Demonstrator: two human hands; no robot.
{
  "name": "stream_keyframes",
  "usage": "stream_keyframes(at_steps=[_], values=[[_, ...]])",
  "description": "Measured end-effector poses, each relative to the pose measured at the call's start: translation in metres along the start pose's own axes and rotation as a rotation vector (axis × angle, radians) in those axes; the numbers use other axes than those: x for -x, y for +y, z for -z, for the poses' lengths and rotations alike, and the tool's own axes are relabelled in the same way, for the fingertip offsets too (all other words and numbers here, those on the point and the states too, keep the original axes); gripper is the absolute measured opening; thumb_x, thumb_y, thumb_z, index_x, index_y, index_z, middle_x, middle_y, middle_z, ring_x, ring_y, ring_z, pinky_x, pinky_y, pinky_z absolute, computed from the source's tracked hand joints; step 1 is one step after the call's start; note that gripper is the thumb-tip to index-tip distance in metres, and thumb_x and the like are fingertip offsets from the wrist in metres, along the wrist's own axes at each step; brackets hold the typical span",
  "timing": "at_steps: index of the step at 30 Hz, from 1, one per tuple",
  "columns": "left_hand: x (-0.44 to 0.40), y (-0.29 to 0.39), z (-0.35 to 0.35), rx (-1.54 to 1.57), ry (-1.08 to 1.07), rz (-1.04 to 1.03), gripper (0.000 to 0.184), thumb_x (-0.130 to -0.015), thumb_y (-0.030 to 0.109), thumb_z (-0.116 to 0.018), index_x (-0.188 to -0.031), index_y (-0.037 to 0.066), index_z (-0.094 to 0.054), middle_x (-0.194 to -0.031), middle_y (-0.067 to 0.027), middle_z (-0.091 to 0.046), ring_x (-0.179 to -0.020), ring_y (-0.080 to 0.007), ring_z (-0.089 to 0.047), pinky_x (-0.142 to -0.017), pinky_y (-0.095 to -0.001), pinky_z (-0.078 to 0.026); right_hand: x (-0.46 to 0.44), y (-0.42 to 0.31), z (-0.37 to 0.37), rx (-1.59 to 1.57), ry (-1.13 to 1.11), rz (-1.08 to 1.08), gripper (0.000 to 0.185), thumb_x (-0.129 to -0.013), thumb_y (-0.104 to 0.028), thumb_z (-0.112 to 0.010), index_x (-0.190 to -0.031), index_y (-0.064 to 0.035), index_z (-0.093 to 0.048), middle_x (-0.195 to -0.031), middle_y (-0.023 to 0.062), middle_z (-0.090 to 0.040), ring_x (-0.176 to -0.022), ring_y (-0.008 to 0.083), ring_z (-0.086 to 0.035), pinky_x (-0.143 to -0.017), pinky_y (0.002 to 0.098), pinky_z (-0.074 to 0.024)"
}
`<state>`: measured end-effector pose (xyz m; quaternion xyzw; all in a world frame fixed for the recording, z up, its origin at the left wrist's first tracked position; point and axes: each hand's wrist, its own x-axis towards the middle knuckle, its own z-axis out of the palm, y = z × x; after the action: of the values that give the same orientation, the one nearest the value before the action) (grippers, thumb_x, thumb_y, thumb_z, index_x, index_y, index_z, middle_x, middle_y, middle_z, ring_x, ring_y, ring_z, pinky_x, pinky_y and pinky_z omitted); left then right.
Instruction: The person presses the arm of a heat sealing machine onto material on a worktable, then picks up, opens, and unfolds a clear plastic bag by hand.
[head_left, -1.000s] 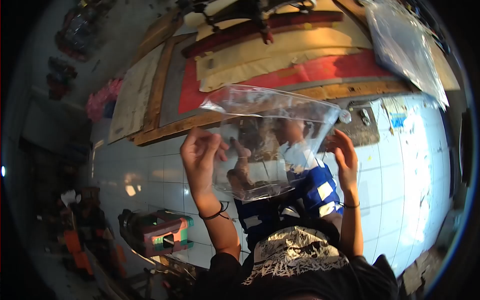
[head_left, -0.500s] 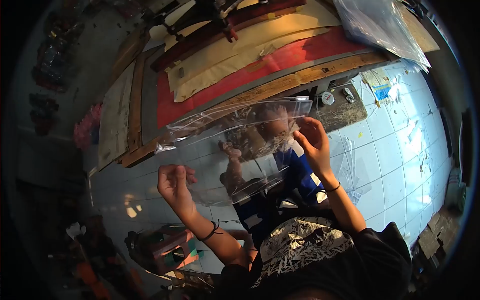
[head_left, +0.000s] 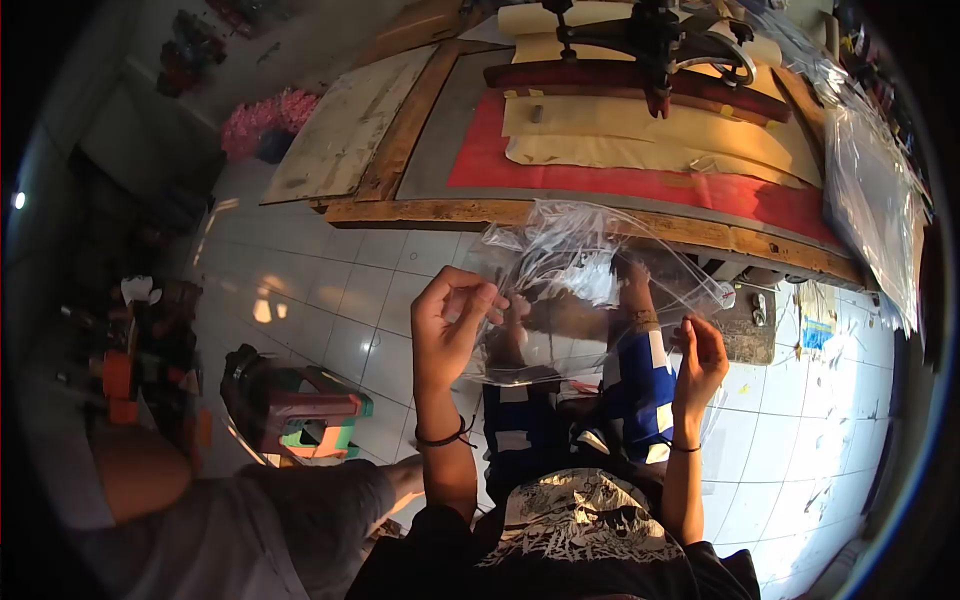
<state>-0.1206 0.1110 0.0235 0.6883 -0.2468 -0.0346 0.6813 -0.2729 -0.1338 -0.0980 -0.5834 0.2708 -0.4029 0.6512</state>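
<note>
A clear plastic bag [head_left: 570, 330] hangs crumpled in front of me, its upper part bunched and shining, with my legs showing through it. At its left edge, my left hand [head_left: 450, 325] has thumb and fingers pinched together on the plastic. On the other side my right hand [head_left: 702, 365] is curled, its fingertips at the bag's right edge. The exact contact there is hard to make out. The bag's top overlaps the view of the table's wooden edge [head_left: 480, 212].
A black clamp-like metal frame [head_left: 660, 50] stands over tan sheets and a red sheet [head_left: 480, 160]. Clear plastic sheets [head_left: 870, 190] hang at the table's right. A stool [head_left: 315, 405] and another person in a grey shirt [head_left: 220, 530] are to the left.
The bag has gone from stretched flat to bunched. My hands have shifted right in the view, the left one rising and the right one dropping. Another person now shows at the lower left.
</note>
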Motion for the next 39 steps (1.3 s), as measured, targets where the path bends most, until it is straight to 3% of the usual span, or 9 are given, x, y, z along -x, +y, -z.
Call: stream_keyframes(at_steps=[8, 11, 15, 18, 21, 27, 29, 35, 39], values=[[0.006, -0.005, 0.021, -0.011, -0.011, 0.007, 0.015, -0.09, 0.011, -0.066, -0.091, -0.002, -0.058, -0.082, -0.0115, -0.068, -0.07, -0.0138, -0.064, -0.069, -0.0266, -0.051, -0.009, -0.024, 0.011, -0.447, -0.242, -0.164, 0.008, -0.1, -0.013, -0.049, -0.097, -0.0057, -0.047, -0.096, 0.0086, -0.063, -0.086, 0.0172, -0.058, -0.078, 0.0314, -0.0491], [0.007, 0.011, 0.027, -0.056, 0.017, -0.083, 0.016, -0.088, 0.011, -0.068, -0.09, -0.003, -0.058, -0.083, -0.0124, -0.069, -0.072, -0.0144, -0.065, -0.071, -0.0268, -0.051, -0.005, -0.024, 0.039, -0.433, -0.281, -0.22, 0.023, -0.1, -0.019, -0.05, -0.119, -0.0078, -0.051, -0.103, 0.0076, -0.062, -0.09, 0.0178, -0.06, -0.077, 0.036, -0.0512], [0.008, 0.034, 0.024, -0.219, -0.081, -0.191, 0.014, -0.085, 0.007, -0.07, -0.087, -0.003, -0.06, -0.082, -0.0137, -0.069, -0.076, -0.0158, -0.068, -0.069, -0.0272, -0.052, -0.008, -0.015, 0.067, -0.486, -0.291, -0.04, 0.025, -0.101, -0.022, -0.045, -0.121, -0.0064, -0.05, -0.105, 0.0107, -0.061, -0.089, 0.0271, -0.064, -0.072, 0.0495, -0.054], [0.009, 0.026, 0.015, -0.009, -0.139, -0.06, 0.012, -0.084, 0.003, -0.07, -0.084, -0.003, -0.06, -0.082, -0.0143, -0.069, -0.077, -0.0184, -0.07, -0.066, -0.0285, -0.054, -0.017, -0.048, 0.061, -0.814, -0.953, 0.029, 0.038, -0.102, -0.034, -0.038, -0.134, -0.0156, -0.047, -0.137, 0.0176, -0.044, -0.118, 0.0395, -0.05, -0.089, 0.0631, -0.0468], [0.005, 0.016, 0.008, 0.214, -0.209, -0.002, 0.016, -0.082, -0.001, -0.069, -0.092, -0.006, -0.058, -0.083, -0.0164, -0.065, -0.076, -0.033, -0.07, -0.057, -0.0398, -0.059, -0.023, -0.052, 0.062, -1.0, -1.304, -0.245, 0.047, -0.095, -0.006, -0.047, -0.142, -0.0102, -0.04, -0.153, 0.024, -0.02, -0.138, 0.0472, -0.024, -0.105, 0.0695, -0.0273], [-0.002, 0.004, -0.019, 0.245, -0.389, 0.054, 0.024, -0.08, 0.007, -0.076, -0.093, -0.002, -0.058, -0.083, -0.0122, -0.068, -0.082, -0.0222, -0.068, -0.069, -0.0346, -0.055, 0.015, -0.067, 0.012, -0.239, -1.452, -0.167, 0.059, -0.093, 0.007, -0.036, -0.149, -0.0044, -0.019, -0.154, 0.0248, -0.016, -0.144, 0.0367, -0.014, -0.117, 0.0471, -0.0152], [-0.006, -0.004, -0.028, 0.152, -0.451, -0.036, 0.028, -0.077, 0.011, -0.08, -0.094, 0.0, -0.061, -0.083, -0.0073, -0.067, -0.081, -0.0157, -0.067, -0.07, -0.0287, -0.052, 0.025, -0.093, -0.005, -0.277, -1.37, -0.432, 0.052, -0.099, -0.002, -0.036, -0.148, 0.0, -0.019, -0.155, 0.0223, -0.014, -0.145, 0.0312, -0.014, -0.117, 0.0423, -0.0148], [-0.002, 0.008, -0.044, 0.258, -0.522, 0.009, 0.046, -0.073, 0.016, -0.083, -0.108, 0.001, -0.057, -0.097, -0.0075, -0.065, -0.084, -0.0142, -0.066, -0.076, -0.0273, -0.051, 0.023, -0.095, -0.02, 0.141, -1.288, 0.104, 0.05, -0.101, -0.014, -0.039, -0.146, 0.003, -0.024, -0.15, 0.0219, -0.027, -0.139, 0.0336, -0.029, -0.113, 0.0418, -0.0283], [-0.001, 0.007, -0.049, 0.417, -0.386, -0.112, 0.053, -0.076, 0.014, -0.081, -0.117, -0.001, -0.051, -0.11, -0.0107, -0.061, -0.09, -0.0164, -0.066, -0.081, -0.029, -0.051, 0.023, -0.107, -0.033, -0.005, -1.171, 0.051, 0.048, -0.101, -0.02, -0.04, -0.143, 0.001, -0.034, -0.146, 0.0223, -0.036, -0.135, 0.0366, -0.038, -0.111, 0.0411, -0.0307]])
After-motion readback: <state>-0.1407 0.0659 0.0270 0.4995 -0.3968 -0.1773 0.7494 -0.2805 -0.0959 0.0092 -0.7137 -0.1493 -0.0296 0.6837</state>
